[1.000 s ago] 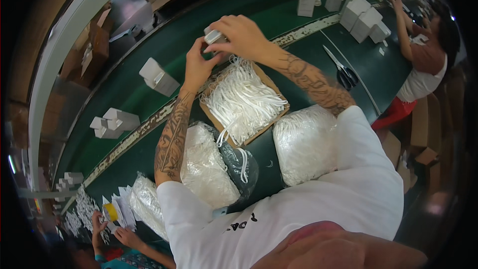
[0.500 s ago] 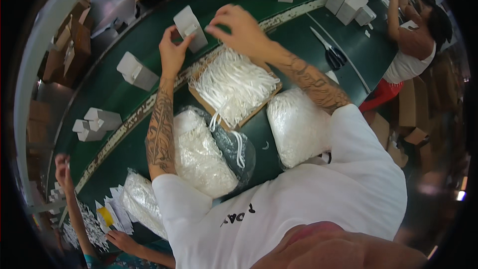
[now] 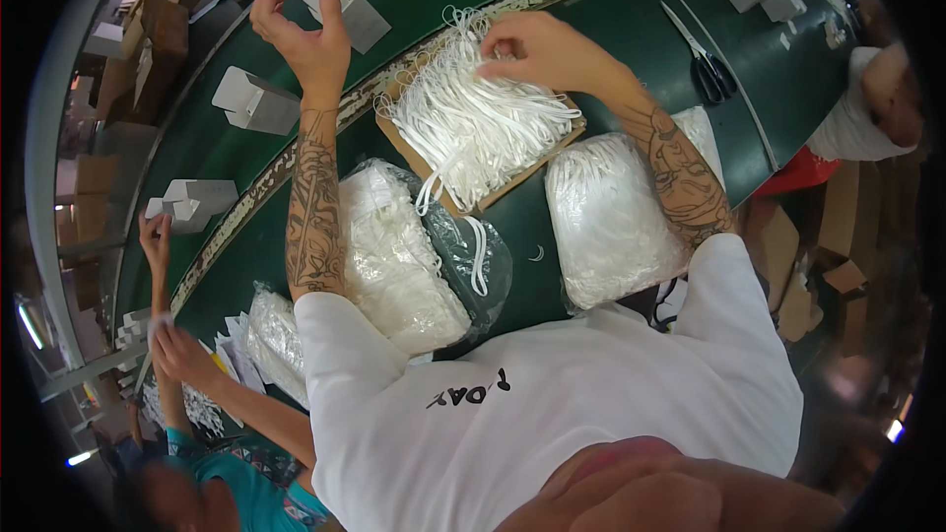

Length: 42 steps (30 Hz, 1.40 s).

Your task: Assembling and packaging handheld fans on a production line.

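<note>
My left hand (image 3: 307,44) is raised with thumb and fingers spread, holding nothing. Its thumb overlaps the side of an open-topped white box (image 3: 360,22); whether they touch, I cannot tell. Over the far right part of a pile of white cords (image 3: 473,128), my right hand (image 3: 552,54) has its fingers curled in toward the thumb. Its fingertips are against the cords, and what they grip is too small to make out. The cords lie in a shallow cardboard tray (image 3: 458,205), some loops hanging over its near edge.
Clear plastic bags of white cords, one on the left (image 3: 399,281) and one on the right (image 3: 611,227), flank the tray. Black-handled scissors (image 3: 711,77) lie at right. More white boxes (image 3: 258,103) stand along the green belt. Co-workers' hands (image 3: 182,355) work at lower left.
My left hand has come off the white box and opened. My right hand has moved back from beside the box to the cord pile. A co-worker's hand at left has reached another box.
</note>
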Each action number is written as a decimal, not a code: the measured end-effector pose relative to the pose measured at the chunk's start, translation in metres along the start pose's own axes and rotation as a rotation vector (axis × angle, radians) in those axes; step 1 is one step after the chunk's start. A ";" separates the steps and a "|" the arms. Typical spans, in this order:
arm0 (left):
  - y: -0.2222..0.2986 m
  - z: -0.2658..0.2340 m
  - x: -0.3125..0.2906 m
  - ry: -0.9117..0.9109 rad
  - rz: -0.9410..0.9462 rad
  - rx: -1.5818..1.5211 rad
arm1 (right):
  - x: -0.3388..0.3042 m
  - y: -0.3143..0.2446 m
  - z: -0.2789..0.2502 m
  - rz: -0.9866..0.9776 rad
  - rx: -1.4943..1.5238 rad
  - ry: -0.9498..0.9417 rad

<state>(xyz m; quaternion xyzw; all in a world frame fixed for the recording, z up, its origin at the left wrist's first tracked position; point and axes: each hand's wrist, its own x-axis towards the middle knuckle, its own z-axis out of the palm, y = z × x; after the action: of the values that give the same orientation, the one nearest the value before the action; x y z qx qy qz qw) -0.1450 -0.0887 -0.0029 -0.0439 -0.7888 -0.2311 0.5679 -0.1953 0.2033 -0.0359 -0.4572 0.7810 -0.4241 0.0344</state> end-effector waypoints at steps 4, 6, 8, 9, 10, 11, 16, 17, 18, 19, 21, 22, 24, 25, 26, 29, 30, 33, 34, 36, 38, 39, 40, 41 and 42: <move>0.065 -0.006 0.013 -0.293 -0.052 -0.319 | 0.002 -0.002 -0.003 -0.012 -0.027 -0.108; 0.090 -0.009 0.002 -0.513 -0.064 -0.311 | -0.002 0.002 -0.007 0.034 -0.040 -0.139; 0.101 -0.009 -0.014 -0.562 -0.190 -0.349 | 0.005 0.005 -0.012 0.122 0.123 -0.125; 0.100 -0.007 -0.033 -0.526 -0.343 -0.420 | 0.005 0.004 -0.014 0.114 0.122 -0.122; 0.095 0.001 -0.045 -0.520 -0.383 -0.457 | 0.007 0.002 -0.018 0.105 0.205 -0.156; 0.100 0.002 -0.058 -0.529 -0.445 -0.499 | 0.001 -0.002 -0.016 0.118 0.300 -0.200; 0.120 0.008 -0.081 -0.618 -0.281 -0.263 | 0.001 -0.005 -0.017 0.201 0.423 -0.233; 0.122 0.009 -0.080 -0.619 -0.360 -0.330 | 0.000 -0.004 -0.016 0.181 0.461 -0.224; 0.123 0.010 -0.083 -0.611 -0.545 -0.570 | -0.001 -0.003 -0.015 0.161 0.499 -0.214; 0.118 0.008 -0.086 -0.606 -0.551 -0.573 | 0.000 -0.005 -0.015 0.165 0.496 -0.221; 0.106 0.007 -0.091 -0.689 -0.623 -0.587 | 0.001 -0.010 -0.017 0.233 0.461 -0.250; 0.105 0.006 -0.091 -0.683 -0.628 -0.594 | 0.001 -0.009 -0.018 0.238 0.454 -0.256; 0.104 0.005 -0.090 -0.605 -0.725 -0.700 | 0.002 -0.007 -0.020 0.283 0.428 -0.197; 0.102 0.005 -0.090 -0.595 -0.726 -0.707 | 0.003 -0.004 -0.021 0.284 0.417 -0.204; 0.100 0.006 -0.090 -0.561 -0.768 -0.736 | 0.003 -0.001 -0.021 0.286 0.426 -0.177; 0.098 0.006 -0.090 -0.517 -0.812 -0.787 | 0.002 0.001 -0.020 0.285 0.437 -0.148; 0.099 0.005 -0.090 -0.517 -0.811 -0.805 | 0.000 0.000 -0.021 0.281 0.448 -0.138; 0.102 0.006 -0.088 -0.457 -0.820 -0.811 | -0.002 0.002 -0.024 0.260 0.441 -0.077; 0.100 0.006 -0.088 -0.452 -0.815 -0.812 | -0.001 -0.001 -0.027 0.255 0.437 -0.077; 0.096 0.006 -0.092 -0.427 -0.898 -0.768 | -0.001 -0.008 -0.033 0.315 0.399 -0.061; 0.097 0.007 -0.088 -0.443 -0.537 -0.518 | -0.002 -0.007 -0.035 0.310 0.467 -0.065; 0.099 0.006 -0.088 -0.438 -0.190 -0.258 | -0.002 -0.006 -0.034 0.310 0.542 -0.079; 0.109 0.005 -0.085 -0.462 -0.214 -0.219 | -0.002 -0.007 -0.033 0.309 0.587 -0.095; 0.119 0.000 -0.079 -0.455 -0.196 -0.227 | -0.002 -0.009 -0.031 0.313 0.611 -0.126; 0.127 -0.004 -0.072 -0.439 -0.198 -0.155 | -0.001 -0.013 -0.031 0.300 0.617 -0.162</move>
<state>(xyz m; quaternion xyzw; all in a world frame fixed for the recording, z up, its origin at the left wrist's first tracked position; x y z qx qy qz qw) -0.0739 0.0365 -0.0281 -0.0588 -0.8736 -0.3305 0.3524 -0.1995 0.2211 -0.0079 -0.3375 0.6693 -0.5927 0.2948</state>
